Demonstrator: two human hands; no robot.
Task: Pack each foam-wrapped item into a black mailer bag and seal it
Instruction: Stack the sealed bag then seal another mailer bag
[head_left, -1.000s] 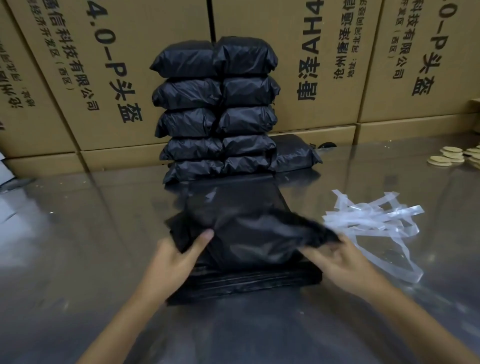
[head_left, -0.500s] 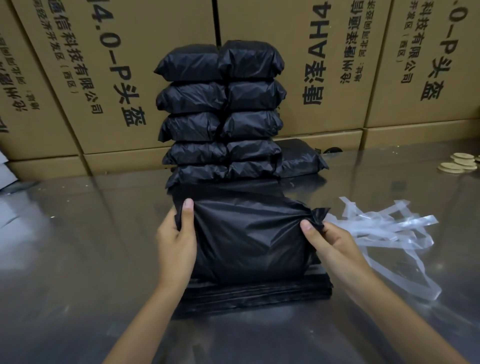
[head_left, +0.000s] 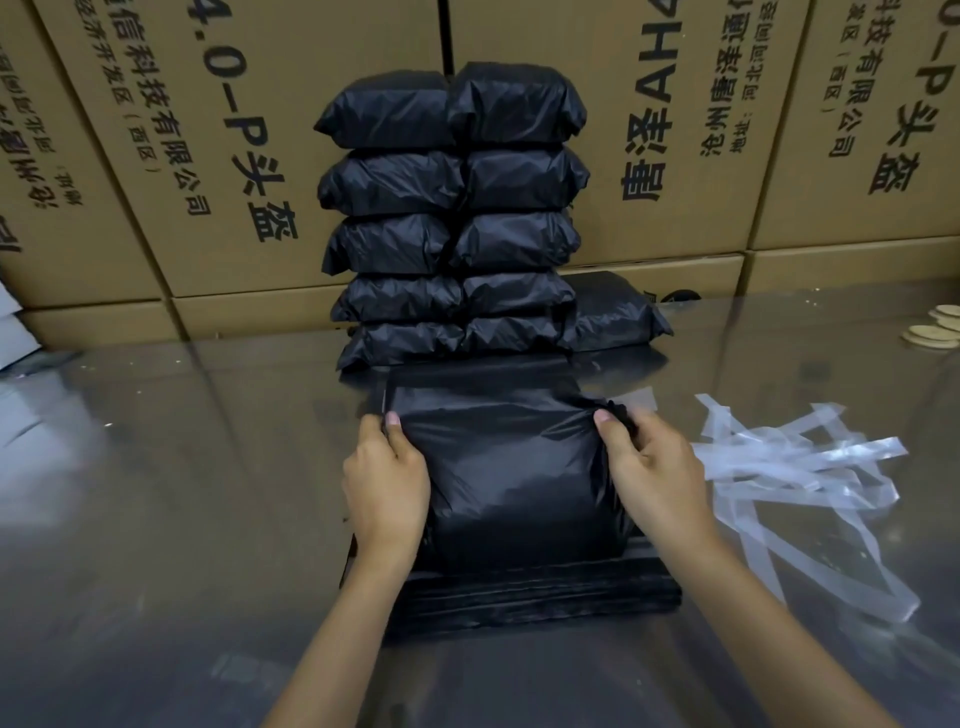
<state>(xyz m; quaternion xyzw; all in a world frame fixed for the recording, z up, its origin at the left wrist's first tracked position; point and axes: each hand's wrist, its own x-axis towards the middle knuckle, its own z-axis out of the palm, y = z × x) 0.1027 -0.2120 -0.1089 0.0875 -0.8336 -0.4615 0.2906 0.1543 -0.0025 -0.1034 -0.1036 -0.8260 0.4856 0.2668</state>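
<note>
On top of the flat pile of empty mailers (head_left: 535, 597), the filled black mailer bag (head_left: 511, 483) is pinched at its far corners by the left hand (head_left: 387, 483) and right hand (head_left: 652, 478), and its soft, slick, light film looks best gripped there.

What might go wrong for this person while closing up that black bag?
The flap still lies open beyond the filled mailer bag that both hands hold (left hand, right hand); it might seal crooked or creased. The loose clear strips close by the right hand could get caught in it. The tall stack of packed bags just behind might topple if bumped.
</note>
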